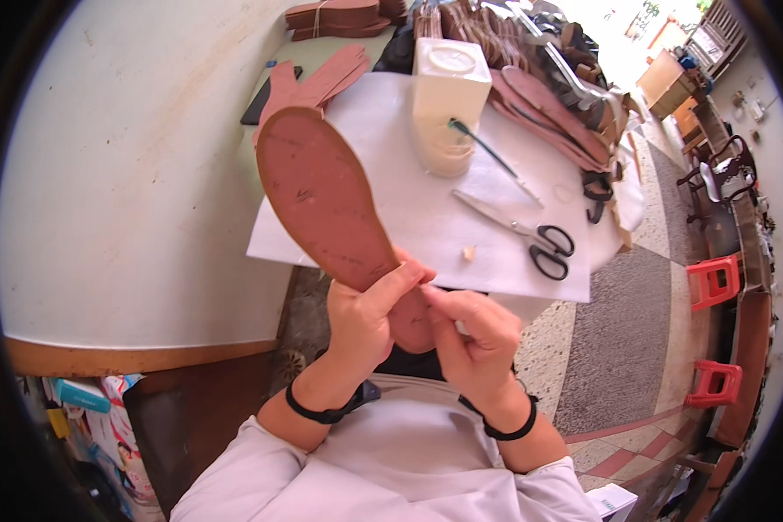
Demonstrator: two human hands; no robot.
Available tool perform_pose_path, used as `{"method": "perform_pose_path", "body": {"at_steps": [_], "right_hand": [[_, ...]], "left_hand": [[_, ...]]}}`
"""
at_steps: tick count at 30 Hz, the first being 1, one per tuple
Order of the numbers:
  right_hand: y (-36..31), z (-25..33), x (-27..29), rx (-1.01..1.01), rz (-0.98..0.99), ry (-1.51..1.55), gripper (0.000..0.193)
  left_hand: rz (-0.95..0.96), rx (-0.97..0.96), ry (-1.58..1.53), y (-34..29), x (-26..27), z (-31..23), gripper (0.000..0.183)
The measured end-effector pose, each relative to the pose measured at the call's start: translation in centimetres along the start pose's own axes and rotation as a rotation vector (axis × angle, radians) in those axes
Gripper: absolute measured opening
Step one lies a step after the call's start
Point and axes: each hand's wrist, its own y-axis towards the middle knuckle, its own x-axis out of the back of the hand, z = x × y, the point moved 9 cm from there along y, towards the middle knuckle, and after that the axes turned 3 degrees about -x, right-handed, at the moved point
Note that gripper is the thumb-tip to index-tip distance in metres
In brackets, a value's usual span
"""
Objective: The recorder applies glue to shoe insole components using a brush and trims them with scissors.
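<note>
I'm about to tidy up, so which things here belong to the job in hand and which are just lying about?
Likely the job's:
reddish-brown sole in left hand, right hand at its edge
similar pieces
scissors
white container
green-ended stick

Probably just lying about:
red stools
blue box

This seems to be a small shoe workshop. A brown sole-shaped piece (pixel 322 196) is in the left hand (pixel 364 317) and at the right hand (pixel 478 335). Beyond the hands, a white work surface (pixel 383 187) bears scissors (pixel 520 229) and a whitish container (pixel 451 91); farther away lies a tied stack of similar brown pieces (pixel 335 17). To the hands' right, red stools (pixel 713 283) stand on a patterned floor (pixel 618 348).
</note>
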Motion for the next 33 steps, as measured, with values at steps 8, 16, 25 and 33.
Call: {"method": "perform_pose_path", "body": {"at_steps": [8,16,25,33], "right_hand": [[-1.0,-1.2,-0.3,-0.179,0.099,0.23,0.025],[-0.8,-0.7,0.0,-0.186,0.12,0.207,0.026],[-1.8,-3.2,-1.2,-0.436,0.037,0.361,0.016],[-1.4,-3.2,-1.4,-0.417,0.131,0.193,0.007]], "left_hand": [[0.074,0.041,-0.08,-0.4,0.2,0.8,0.003],[0.073,0.065,-0.074,-0.5,-0.3,0.6,0.003],[-0.007,-0.007,-0.032,0.1,0.4,-0.3,0.005],[0.108,-0.004,0.104,0.1,0.4,-0.5,0.004]]}}
